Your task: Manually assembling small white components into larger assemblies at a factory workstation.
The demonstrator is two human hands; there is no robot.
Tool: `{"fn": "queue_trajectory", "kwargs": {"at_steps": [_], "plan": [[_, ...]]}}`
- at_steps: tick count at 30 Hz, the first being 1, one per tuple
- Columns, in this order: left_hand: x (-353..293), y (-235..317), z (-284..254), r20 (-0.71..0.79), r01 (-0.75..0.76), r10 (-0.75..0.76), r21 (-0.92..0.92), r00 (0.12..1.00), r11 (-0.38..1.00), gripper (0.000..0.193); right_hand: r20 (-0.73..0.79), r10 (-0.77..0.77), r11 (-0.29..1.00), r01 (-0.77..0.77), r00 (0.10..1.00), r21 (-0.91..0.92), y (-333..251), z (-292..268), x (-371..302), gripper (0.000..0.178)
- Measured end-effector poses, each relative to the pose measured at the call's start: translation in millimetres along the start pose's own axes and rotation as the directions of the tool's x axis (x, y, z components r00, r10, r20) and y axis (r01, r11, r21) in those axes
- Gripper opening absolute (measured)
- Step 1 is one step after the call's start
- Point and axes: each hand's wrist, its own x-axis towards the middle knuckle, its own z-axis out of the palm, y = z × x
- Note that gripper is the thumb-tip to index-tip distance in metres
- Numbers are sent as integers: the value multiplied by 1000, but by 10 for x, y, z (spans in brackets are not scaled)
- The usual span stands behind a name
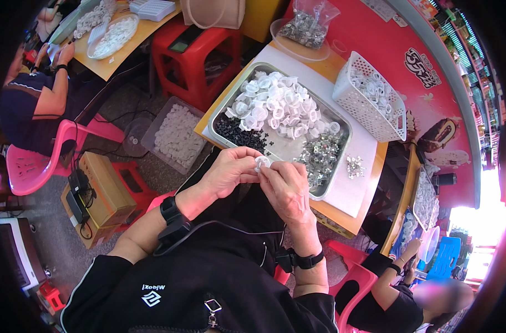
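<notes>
Just in front of the metal tray's near edge, my left hand and my right hand meet at their fingertips. Between them is a small, round, translucent white plastic part, pinched from both sides. Fingers cover much of it, so any smaller piece there is hidden. The metal tray holds a heap of similar white plastic parts, a pile of tiny black pieces at its left and shiny small metal pieces at its right.
A few metal pieces lie on the white board beside the tray. Behind stand a perforated white basket and a bag of metal pieces. A tub of white parts sits on the floor, left. Other people work at both sides.
</notes>
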Motion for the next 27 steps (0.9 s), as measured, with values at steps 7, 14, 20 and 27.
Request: {"fn": "queue_trajectory", "kwargs": {"at_steps": [7, 14, 20, 27], "plan": [[28, -70, 5, -78, -8, 17, 107, 997, 994, 14, 22, -11, 1000, 11, 1000, -12, -22, 14, -28, 22], [16, -76, -6, -80, -10, 22, 151, 997, 988, 14, -41, 46, 999, -46, 998, 10, -4, 98, -82, 30], [-77, 109, -44, 126, 114, -112, -5, 986, 993, 29, 15, 3, 999, -2, 1000, -36, 17, 1, -130, 34], [-67, -13, -141, 108, 88, -92, 34, 990, 996, 31, 50, -3, 987, 11, 999, -163, -57, 167, -235, 32]]}}
